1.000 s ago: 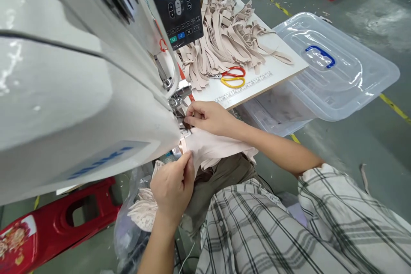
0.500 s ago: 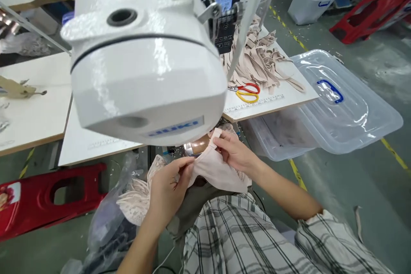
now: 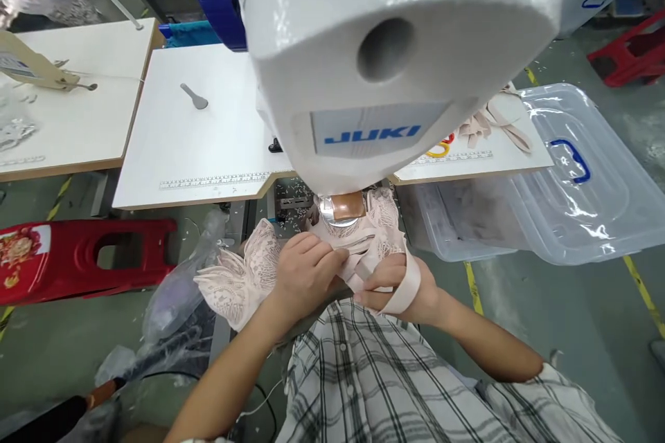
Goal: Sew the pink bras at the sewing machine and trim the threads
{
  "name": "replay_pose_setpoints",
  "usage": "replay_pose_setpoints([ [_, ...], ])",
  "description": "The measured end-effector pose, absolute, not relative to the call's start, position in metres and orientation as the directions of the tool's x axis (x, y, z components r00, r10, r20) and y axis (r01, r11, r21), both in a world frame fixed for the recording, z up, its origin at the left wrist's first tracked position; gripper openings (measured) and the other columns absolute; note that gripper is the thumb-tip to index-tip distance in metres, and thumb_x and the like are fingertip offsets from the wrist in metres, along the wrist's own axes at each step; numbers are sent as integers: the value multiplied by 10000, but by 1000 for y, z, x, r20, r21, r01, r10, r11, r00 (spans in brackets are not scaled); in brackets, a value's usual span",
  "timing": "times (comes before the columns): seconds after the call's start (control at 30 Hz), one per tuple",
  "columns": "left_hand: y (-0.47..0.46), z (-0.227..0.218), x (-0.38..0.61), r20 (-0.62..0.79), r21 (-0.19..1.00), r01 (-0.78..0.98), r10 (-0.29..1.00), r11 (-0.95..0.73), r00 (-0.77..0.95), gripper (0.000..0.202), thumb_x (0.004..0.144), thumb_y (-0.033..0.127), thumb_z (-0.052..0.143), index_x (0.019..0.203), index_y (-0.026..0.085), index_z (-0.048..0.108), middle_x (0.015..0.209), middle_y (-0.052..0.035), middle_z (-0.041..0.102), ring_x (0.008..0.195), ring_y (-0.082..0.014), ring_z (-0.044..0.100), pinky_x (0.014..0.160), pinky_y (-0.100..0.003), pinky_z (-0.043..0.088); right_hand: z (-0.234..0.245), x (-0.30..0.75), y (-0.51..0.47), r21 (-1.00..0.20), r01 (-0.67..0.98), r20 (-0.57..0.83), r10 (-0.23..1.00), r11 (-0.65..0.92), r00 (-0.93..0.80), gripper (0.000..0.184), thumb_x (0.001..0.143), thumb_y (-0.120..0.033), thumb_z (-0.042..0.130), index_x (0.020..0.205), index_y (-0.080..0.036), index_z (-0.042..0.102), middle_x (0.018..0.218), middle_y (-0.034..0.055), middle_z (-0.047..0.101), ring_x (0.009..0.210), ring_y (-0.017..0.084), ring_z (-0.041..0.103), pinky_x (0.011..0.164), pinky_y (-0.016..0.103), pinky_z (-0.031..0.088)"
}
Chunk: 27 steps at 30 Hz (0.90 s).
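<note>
A pale pink lace bra lies across my lap, under the head of the white sewing machine. My left hand is closed, pinching the bra's edge between thumb and fingers. My right hand grips a smooth band of it, and a loop of this strap curves over the fingers. More lace cups are bunched left of my left hand. Just beyond both hands, a metal and brown part shows below the machine head. Folds of fabric partly hide the fingertips.
The white worktop carries a small grey tool on the left. Red and yellow scissors and beige strips lie right. A lidded clear bin stands beside it; a red stool is lower left.
My view has moved closer to the machine and leftward. The smooth panel that was spread between my hands is now gathered, with a strap looped over my right hand. Both hands stay on the bra.
</note>
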State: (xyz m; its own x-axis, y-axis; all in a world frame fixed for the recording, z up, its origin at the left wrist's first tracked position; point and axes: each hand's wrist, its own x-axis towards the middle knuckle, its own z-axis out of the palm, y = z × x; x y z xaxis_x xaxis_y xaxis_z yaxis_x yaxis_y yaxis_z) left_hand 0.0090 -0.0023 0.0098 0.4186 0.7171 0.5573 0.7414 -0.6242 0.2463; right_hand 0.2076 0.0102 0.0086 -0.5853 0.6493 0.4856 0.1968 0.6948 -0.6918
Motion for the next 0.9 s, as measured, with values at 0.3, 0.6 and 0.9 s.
replay_pose_setpoints([
  [0.3, -4, 14, 9, 591, 293, 720, 711, -630, 381, 186, 895, 122, 501, 815, 205, 647, 559, 14, 575, 577, -152, 500, 629, -282, 419, 15, 205, 16, -511, 107, 739, 499, 853, -453, 128, 847, -137, 696, 746, -216, 686, 628, -19, 691, 491, 106, 601, 470, 227, 501],
  [0.6, -1, 15, 7, 587, 331, 683, 709, -651, 392, 164, 916, 156, 490, 820, 204, 614, 536, 28, 565, 528, -142, 495, 591, -276, 409, 3, 228, 17, -629, 27, 598, 506, 777, -621, 106, 895, -196, 637, 896, -249, 728, 774, 4, 717, 689, 125, 667, 654, 239, 548],
  [0.9, -77, 19, 22, 312, 819, 288, 806, -497, 503, 297, 988, 381, 417, 904, 238, 663, 737, -86, 679, 693, -209, 637, 639, -324, 551, -104, 301, 39, -778, 625, -308, 906, -65, -289, 484, 758, -449, 704, 1161, -181, 677, 1177, 145, 687, 1092, 282, 638, 979, 456, 496],
])
